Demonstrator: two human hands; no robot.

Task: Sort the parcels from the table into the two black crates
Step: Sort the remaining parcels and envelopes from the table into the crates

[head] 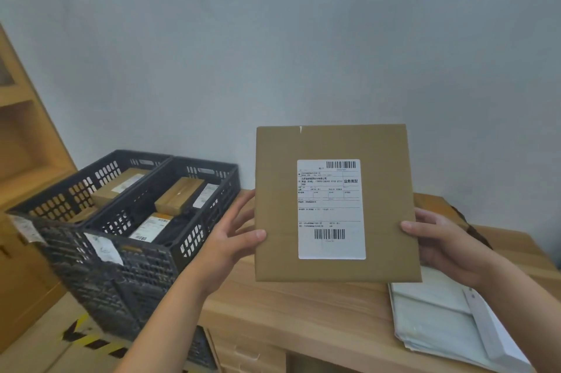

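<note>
The person is holding a flat cardboard parcel (336, 204) upright above the wooden table (303, 312), its white shipping label (331, 245) facing them. The left hand (233, 236) is pinching the parcel's left edge, thumb on the front and fingers behind. The right hand (440, 242) is gripping the right edge the same way. I take it they are reading the label to choose a crate.

The two black crates are sitting side by side to the left, well apart from the parcel. The far-left crate (76, 187) is holding one brown box (121, 184). The nearer crate (212, 214) is already carrying a taped brown box (179, 193) and a couple of labelled packets (151, 227).

The main risk is a misread label sending it to the wrong crate. The parcel is also being held only at its edges, so it could slip as one hand lets go for the swing left. A corner might also catch the nearer crate's rim, or the parcel might land tilted on what is inside. A stack of white mailers (440, 312) is waiting on the table's right side.
</note>
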